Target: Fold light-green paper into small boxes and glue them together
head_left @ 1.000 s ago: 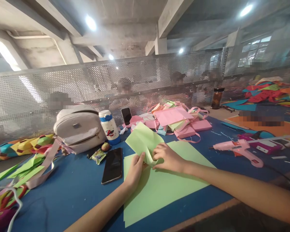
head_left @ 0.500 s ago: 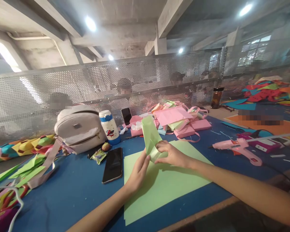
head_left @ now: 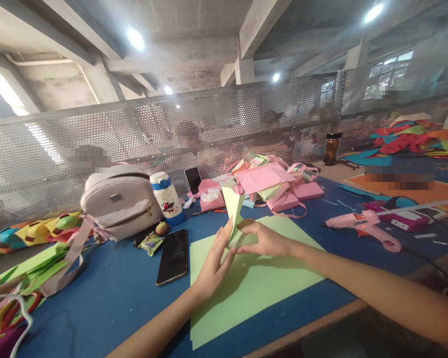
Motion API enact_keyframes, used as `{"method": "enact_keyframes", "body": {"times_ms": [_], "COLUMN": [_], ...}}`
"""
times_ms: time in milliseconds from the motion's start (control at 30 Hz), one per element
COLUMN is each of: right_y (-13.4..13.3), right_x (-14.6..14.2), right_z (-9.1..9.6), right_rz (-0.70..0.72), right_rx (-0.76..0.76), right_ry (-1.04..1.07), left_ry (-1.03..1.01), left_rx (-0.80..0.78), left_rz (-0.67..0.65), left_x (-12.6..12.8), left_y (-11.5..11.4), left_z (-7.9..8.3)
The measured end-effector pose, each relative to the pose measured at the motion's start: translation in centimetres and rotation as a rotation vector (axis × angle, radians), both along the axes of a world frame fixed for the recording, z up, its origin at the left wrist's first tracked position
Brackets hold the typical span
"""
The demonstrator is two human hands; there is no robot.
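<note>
Between my two hands stands a folded piece of light green paper (head_left: pixel 233 206), upright and narrow, its tip pointing up. My left hand (head_left: pixel 213 266) has its fingers stretched along the piece's left side and pinches it with the thumb. My right hand (head_left: pixel 266 239) pinches the lower right edge of the same piece. Both hands hover just above a large light green sheet (head_left: pixel 246 288) that lies flat on the blue table (head_left: pixel 108 298).
A black phone (head_left: pixel 172 256) lies left of the sheet, near a snack packet (head_left: pixel 151 240), a white backpack (head_left: pixel 119 201) and a white bottle (head_left: pixel 166 197). Pink paper scraps (head_left: pixel 272 186) are heaped behind. A pink glue gun (head_left: pixel 362 223) lies right. Green strips (head_left: pixel 37 261) lie far left. A perforated metal screen (head_left: pixel 97 139) stands behind.
The folded green piece went from lying broad and open to standing narrow and upright between my hands. My left hand's fingers have stretched up along it.
</note>
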State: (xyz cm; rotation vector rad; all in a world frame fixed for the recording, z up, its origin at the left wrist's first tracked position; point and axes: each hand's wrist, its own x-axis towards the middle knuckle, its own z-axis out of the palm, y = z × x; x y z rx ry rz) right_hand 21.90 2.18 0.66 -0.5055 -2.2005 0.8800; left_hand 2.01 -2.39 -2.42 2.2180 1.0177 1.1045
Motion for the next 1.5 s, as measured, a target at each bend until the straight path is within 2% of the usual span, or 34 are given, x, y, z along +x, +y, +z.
{"method": "enact_keyframes", "body": {"times_ms": [267,400,533,667,833,967,1067,1200,1367,1500], "right_y": [0.5,0.5,0.4,0.4,0.5,0.4,0.2,0.2,0.9,0.8], "right_x": [0.1,0.1,0.1,0.1,0.2,0.2,0.2,0.2,0.0,-0.1], "right_z": [-0.8,-0.7,-0.5,-0.5,-0.8,-0.9,-0.7,-0.7,-1.4,-1.4], "right_rz": [-0.019,-0.034,-0.005,0.015,-0.034,-0.047,-0.026,-0.035,-0.052,-0.005], "right_rx": [0.061,0.073,0.099,0.044,-0.009,-0.046,-0.133,-0.216,-0.207,-0.198], "right_ry": [0.007,-0.007,-0.001,0.012,-0.01,-0.02,0.013,0.043,0.059,0.082], "left_ry": [-0.022,-0.038,-0.072,-0.124,-0.24,-0.342,-0.402,-0.345,-0.161,-0.004], "left_rx": [-0.099,-0.178,-0.192,-0.236,-0.237,-0.252,-0.25,-0.215,-0.145,0.011], "left_rz": [0.006,0.029,-0.017,-0.024,-0.002,-0.041,-0.053,-0.016,-0.051,-0.029], "left_x": [0.3,0.1,0.1,0.3,0.2,0.1,-0.1,-0.3,-0.1,-0.2], "left_y": [-0.4,-0.4,-0.4,-0.6,-0.8,-0.6,-0.4,-0.4,-0.6,0.0], "left_z": [0.4,0.3,0.2,0.6,1.0,0.6,0.1,0.2,1.0,0.7]}}
